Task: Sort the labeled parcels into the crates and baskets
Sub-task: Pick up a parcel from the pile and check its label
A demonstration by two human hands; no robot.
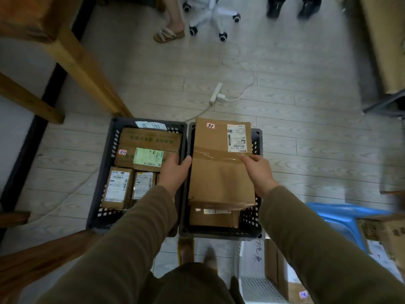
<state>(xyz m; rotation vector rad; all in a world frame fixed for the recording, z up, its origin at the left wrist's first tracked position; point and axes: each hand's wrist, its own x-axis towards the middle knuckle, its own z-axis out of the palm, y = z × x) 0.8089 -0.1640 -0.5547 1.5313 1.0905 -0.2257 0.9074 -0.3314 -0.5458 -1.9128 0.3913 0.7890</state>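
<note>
Both hands on the long brown parcel (220, 163) now: left hand (175, 172) and right hand (259, 174) clamp its sides, fingers curled round, over the right dark crate (252, 224); clear tape, white barcode label, red-marked sticker.

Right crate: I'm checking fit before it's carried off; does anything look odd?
The big parcel, held by the left hand and right hand, looks too long: its far end juts past the crate's far rim. It lies above a smaller parcel.
</note>
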